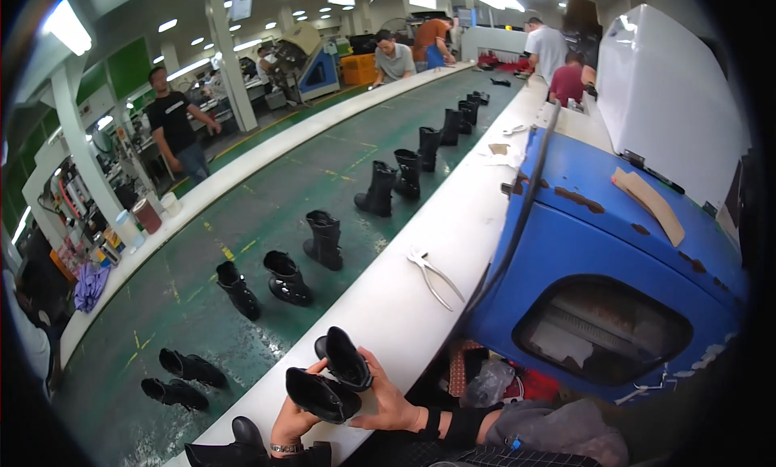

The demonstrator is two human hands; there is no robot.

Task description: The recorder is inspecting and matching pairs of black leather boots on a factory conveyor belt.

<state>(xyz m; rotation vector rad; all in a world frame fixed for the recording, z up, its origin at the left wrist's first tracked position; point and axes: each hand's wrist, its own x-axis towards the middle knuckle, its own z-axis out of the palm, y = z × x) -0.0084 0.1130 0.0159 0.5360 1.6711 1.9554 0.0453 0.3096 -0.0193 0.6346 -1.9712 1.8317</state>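
Observation:
Two black boots are held side by side over the white ledge, their openings turned up toward me. My left hand, with a metal band at its wrist, wraps round the nearer boot. From the other side my right hand grips the farther boot, its thumb and fingers against the shaft. The boots touch each other, and their lower parts are mostly hidden. Another black boot lies on the ledge at the lower edge, left of my left hand.
Pairs of black boots stand along the green belt. Pliers lie on the white ledge. To the right is a blue machine with a dark window and a black cable. Several people work farther off; one person stands beyond the belt.

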